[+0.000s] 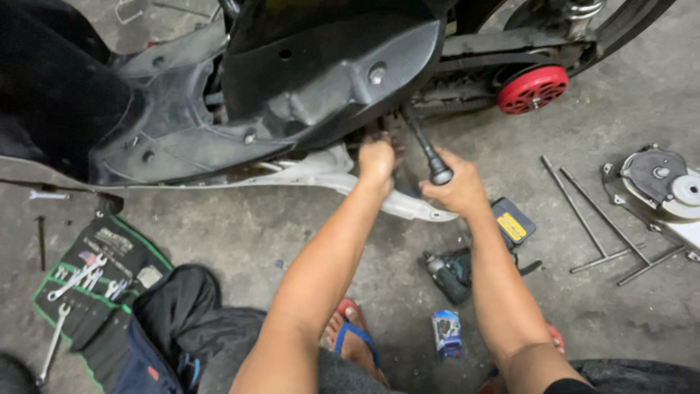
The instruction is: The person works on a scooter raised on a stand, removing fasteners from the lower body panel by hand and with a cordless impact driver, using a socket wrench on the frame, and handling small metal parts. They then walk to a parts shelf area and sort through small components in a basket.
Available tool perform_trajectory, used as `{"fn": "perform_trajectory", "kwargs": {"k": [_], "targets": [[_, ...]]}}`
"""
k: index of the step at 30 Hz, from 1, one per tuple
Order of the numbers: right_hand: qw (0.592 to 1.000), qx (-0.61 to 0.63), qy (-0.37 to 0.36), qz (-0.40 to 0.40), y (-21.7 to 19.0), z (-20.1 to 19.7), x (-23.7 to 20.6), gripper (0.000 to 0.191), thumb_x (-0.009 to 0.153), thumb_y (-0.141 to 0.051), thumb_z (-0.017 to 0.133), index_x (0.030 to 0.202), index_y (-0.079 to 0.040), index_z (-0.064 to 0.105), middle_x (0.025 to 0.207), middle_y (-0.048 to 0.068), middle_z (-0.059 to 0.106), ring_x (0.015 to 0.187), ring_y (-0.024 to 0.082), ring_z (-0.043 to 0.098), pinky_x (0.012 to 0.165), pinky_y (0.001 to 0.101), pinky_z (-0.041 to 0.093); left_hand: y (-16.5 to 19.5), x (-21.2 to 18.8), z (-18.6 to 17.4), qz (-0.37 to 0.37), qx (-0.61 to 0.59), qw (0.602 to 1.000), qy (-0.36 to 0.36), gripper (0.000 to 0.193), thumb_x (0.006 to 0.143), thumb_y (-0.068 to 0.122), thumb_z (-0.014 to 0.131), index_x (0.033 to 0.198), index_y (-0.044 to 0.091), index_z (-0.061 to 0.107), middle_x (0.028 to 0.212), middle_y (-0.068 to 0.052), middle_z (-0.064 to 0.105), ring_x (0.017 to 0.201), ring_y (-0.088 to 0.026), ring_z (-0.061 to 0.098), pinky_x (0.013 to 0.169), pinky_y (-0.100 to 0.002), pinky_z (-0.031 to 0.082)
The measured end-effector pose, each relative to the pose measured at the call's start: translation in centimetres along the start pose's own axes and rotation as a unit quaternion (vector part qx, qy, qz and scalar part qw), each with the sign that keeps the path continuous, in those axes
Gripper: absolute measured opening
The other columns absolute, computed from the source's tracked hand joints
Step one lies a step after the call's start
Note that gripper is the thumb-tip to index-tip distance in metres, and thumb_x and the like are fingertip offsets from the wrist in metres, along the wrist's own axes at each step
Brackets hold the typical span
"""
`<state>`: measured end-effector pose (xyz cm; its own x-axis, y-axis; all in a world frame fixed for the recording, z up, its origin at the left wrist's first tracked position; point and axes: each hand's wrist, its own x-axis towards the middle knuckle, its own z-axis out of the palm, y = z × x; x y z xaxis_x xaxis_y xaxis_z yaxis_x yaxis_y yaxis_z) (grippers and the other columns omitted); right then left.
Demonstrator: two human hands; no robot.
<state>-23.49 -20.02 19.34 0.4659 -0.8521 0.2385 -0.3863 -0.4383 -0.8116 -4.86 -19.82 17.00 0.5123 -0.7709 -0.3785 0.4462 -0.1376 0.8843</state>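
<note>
A scooter with dark grey body panels [292, 80] stands on the concrete floor in front of me. My left hand [377, 159] reaches under its lower edge, fingers closed on something in the engine area that I cannot make out. My right hand [458, 188] grips the black handle of a long tool [426, 149], whose shaft angles up and left into the same spot under the panel. The two hands are close together, just above a white underside panel [321, 171].
A cordless power tool [467, 266] with a yellow-labelled battery lies by my right forearm. T-handle wrenches [594, 219] and a removed metal cover [660, 182] lie at right. A green-edged tool roll with several spanners [84, 281] lies at left. A small blue box [447, 332] sits near my sandalled foot [354, 332].
</note>
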Motion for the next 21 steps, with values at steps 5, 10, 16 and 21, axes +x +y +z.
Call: {"fn": "perform_trajectory", "kwargs": {"k": [5, 10, 16, 21], "targets": [[0.997, -0.072, -0.005, -0.035, 0.2, 0.3, -0.2, 0.081, 0.064, -0.03, 0.086, 0.135, 0.0, 0.062, 0.118, 0.027, 0.07, 0.11, 0.038, 0.07, 0.096, 0.0422, 0.054, 1.5, -0.3, 0.5, -0.113, -0.009, 0.993, -0.03, 0.024, 0.103, 0.029, 0.049, 0.116, 0.012, 0.059, 0.091, -0.007, 0.066, 0.072, -0.022, 0.067, 0.052, -0.04, 0.048], [0.998, -0.055, -0.029, -0.012, 0.5, 1.5, 0.2, 0.077, 0.066, -0.031, 0.083, 0.136, -0.005, 0.064, 0.113, 0.024, 0.072, 0.105, 0.039, 0.071, 0.092, 0.044, 0.056, 2.4, -0.7, 1.1, -0.092, 0.007, 0.995, -0.037, 0.023, 0.105, 0.034, 0.049, 0.115, 0.017, 0.06, 0.086, -0.004, 0.063, 0.069, -0.02, 0.065, 0.054, -0.037, 0.046], [0.998, -0.054, -0.028, -0.028, 0.4, 2.3, 0.9, 0.077, 0.065, -0.032, 0.085, 0.135, -0.006, 0.064, 0.11, 0.024, 0.072, 0.1, 0.041, 0.07, 0.088, 0.0462, 0.056, 2.1, -0.1, 0.6, -0.086, -0.012, 0.996, -0.037, 0.025, 0.107, 0.032, 0.048, 0.115, 0.013, 0.062, 0.086, -0.003, 0.063, 0.072, -0.017, 0.063, 0.06, -0.036, 0.052], [0.997, -0.068, -0.013, -0.031, -1.5, 2.4, 0.4, 0.078, 0.066, -0.031, 0.083, 0.137, -0.006, 0.063, 0.104, 0.023, 0.072, 0.096, 0.042, 0.071, 0.084, 0.0475, 0.056, 2.0, -0.3, 0.5, -0.078, -0.052, 0.994, -0.053, 0.021, 0.106, 0.029, 0.048, 0.112, 0.012, 0.06, 0.086, -0.006, 0.062, 0.073, -0.023, 0.064, 0.062, -0.041, 0.053]]}}
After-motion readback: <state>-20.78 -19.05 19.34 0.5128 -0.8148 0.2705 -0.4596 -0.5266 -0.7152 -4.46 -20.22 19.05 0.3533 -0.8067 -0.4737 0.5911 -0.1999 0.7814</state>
